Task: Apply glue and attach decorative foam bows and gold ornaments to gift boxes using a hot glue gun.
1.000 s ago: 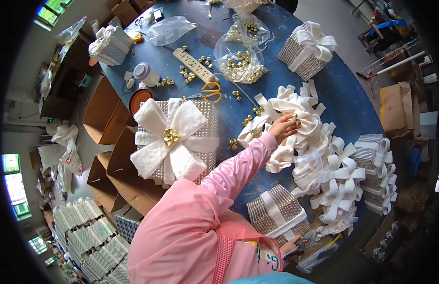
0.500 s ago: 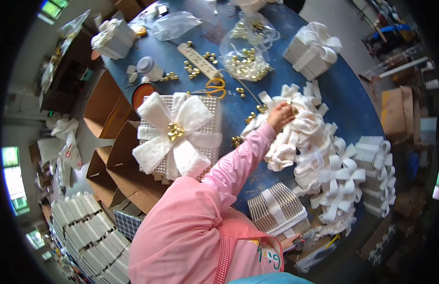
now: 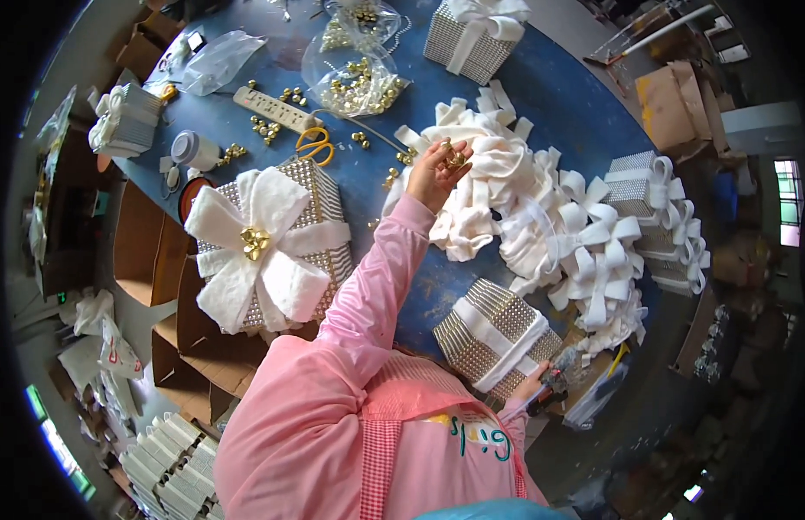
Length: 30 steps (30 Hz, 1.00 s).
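My left hand (image 3: 435, 176) is turned palm up over the left edge of a heap of white fabric bows (image 3: 472, 204). Its curled fingers hold several small gold bells (image 3: 455, 156). Low on the right, my right hand (image 3: 532, 382) is partly hidden beside a silver studded gift box (image 3: 498, 336) with white ribbon. Its fingers are closed around a dark gun-shaped tool (image 3: 555, 381). To the left sits a larger silver studded box (image 3: 320, 195), topped by a big white plush bow (image 3: 285, 212) with a gold bell cluster (image 3: 254, 243) at its middle.
On the blue table (image 3: 272, 65) lie orange-handled scissors (image 3: 316, 146), a white power strip (image 3: 277, 108), loose gold bells and a clear bag of bells (image 3: 355, 85). Ribboned boxes (image 3: 476, 43) stand around its edges. Open cartons (image 3: 146, 251) are on the left.
The view has swung to the right, so the table's things sit further left and higher. My left hand has turned its palm upward, showing the bells. The right hand stays by the smaller box.
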Motion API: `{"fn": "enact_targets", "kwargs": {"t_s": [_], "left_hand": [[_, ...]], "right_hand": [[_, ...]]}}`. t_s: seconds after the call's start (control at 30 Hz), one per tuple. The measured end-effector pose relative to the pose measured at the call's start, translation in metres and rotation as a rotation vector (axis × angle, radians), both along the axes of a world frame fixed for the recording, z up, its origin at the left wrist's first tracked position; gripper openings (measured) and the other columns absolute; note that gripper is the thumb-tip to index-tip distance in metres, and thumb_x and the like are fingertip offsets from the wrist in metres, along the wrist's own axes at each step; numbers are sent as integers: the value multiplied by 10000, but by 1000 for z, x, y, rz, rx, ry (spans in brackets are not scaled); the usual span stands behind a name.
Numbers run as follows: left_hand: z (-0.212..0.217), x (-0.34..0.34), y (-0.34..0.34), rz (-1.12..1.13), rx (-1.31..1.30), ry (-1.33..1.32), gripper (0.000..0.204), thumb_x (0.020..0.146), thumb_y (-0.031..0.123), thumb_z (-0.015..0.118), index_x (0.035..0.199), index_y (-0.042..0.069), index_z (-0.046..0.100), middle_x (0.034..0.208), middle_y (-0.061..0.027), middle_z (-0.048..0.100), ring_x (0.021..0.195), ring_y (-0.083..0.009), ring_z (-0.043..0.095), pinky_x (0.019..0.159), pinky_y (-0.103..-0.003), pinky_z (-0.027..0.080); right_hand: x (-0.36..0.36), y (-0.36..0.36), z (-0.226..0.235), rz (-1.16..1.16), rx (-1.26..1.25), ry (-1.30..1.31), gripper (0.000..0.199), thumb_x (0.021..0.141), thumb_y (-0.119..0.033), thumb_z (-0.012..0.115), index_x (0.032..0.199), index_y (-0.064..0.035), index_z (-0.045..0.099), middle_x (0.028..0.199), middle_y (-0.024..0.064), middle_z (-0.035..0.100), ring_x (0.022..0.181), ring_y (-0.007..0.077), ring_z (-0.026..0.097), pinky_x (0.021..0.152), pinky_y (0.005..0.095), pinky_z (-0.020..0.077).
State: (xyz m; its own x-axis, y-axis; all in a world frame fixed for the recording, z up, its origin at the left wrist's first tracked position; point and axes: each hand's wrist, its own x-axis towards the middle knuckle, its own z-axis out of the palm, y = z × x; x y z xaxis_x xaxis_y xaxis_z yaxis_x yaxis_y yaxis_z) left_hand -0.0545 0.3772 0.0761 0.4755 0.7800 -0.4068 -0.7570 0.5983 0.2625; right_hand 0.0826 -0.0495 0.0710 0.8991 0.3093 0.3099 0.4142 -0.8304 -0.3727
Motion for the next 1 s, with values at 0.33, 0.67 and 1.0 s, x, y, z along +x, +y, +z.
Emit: {"fn": "enact_targets", "kwargs": {"t_s": [0.33, 0.67, 1.0], "left_hand": [[7, 2, -33, -174, -74, -342, 320, 923, 196, 432, 1188, 16, 422, 1183, -163, 514, 1079, -297, 531, 868, -333, 502], [5, 7, -37, -323, 7, -498, 326, 928, 216, 423, 1236, 110, 414, 1131, -104, 549, 981, -229, 584, 764, -277, 527], [9, 8, -47, -420, 115, -71, 261, 908, 261, 486, 1133, 144, 423, 980, -31, 602, 610, -104, 598, 383, -151, 332]], "right_hand": [[4, -9, -10, -101, -8, 84, 352, 864, -301, 549, 893, 48, 591, 873, 210, 604, 759, 325, 563, 660, 393, 430], [7, -2, -14, -63, 90, 71, 313, 854, -261, 572, 898, 47, 605, 859, 205, 622, 730, 318, 579, 638, 396, 433], [-4, -1, 2, -100, -15, 23, 283, 862, -252, 552, 909, 21, 606, 912, 207, 614, 799, 336, 578, 689, 408, 446]]}}
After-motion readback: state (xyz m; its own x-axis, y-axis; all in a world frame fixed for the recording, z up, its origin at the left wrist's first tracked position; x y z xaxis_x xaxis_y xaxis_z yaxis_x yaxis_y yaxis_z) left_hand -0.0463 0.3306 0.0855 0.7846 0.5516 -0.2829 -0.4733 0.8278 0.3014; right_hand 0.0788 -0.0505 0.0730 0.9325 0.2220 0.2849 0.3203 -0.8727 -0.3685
